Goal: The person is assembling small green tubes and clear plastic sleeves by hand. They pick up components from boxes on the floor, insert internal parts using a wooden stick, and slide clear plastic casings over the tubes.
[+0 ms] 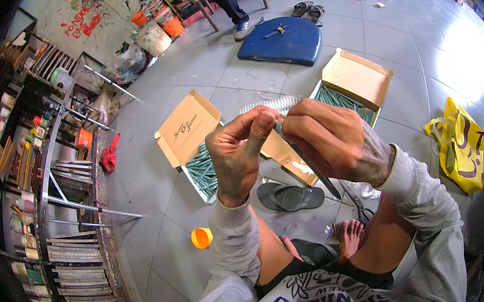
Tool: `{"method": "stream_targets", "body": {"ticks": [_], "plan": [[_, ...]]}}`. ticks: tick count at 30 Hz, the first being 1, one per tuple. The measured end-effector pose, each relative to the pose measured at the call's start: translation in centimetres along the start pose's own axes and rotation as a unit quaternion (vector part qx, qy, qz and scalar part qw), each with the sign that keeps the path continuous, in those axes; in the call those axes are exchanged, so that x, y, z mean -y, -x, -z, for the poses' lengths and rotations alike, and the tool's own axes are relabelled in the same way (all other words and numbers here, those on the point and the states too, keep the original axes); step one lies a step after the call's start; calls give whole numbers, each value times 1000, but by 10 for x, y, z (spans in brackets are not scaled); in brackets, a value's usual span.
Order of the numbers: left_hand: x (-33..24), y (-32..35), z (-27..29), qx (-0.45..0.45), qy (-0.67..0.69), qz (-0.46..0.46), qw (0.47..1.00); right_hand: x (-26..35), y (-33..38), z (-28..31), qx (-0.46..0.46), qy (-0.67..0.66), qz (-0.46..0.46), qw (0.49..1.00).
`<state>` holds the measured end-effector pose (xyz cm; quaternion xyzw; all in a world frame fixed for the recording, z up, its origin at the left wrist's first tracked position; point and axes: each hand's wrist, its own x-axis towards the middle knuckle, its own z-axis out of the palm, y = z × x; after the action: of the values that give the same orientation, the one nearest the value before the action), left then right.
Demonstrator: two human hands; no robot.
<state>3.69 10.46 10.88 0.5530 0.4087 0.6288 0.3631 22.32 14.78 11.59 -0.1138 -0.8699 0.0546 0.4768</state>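
Both hands are raised in front of me, fingertips nearly together. My left hand (238, 151) is closed in a pinch, and its fingers hide what they hold. Curled round a dark, narrow, blade-like tool (319, 174) is my right hand (334, 138); the tool slants down toward my right foot. A bit of teal shows between the two hands. On the floor beyond, an open box (188, 123) at the left holds many thin teal sticks (202, 169). Another open box (357, 76) at the right contains similar teal sticks (339, 101). Between them lies a smaller cardboard box (296, 166), partly hidden by my hands.
Near my feet are a dark sandal (290, 196), scissors (363, 209) and an orange cup (201, 237). A clear ridged plastic piece (269, 105) lies behind my hands. Farther off is a blue seat pad (280, 42). A yellow bag (460, 144) stands right; crowded shelves (77, 254) line the left.
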Motion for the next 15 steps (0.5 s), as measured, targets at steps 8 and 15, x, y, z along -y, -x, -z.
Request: {"method": "stream_targets", "body": {"ticks": [8,15], "plan": [[8,-11,12,3,39,39,998,0,6,7,69,-111,-40,991],[29,-23,37,-47,79,-19,996,0,15,9,98,-136,-33,985]]}}
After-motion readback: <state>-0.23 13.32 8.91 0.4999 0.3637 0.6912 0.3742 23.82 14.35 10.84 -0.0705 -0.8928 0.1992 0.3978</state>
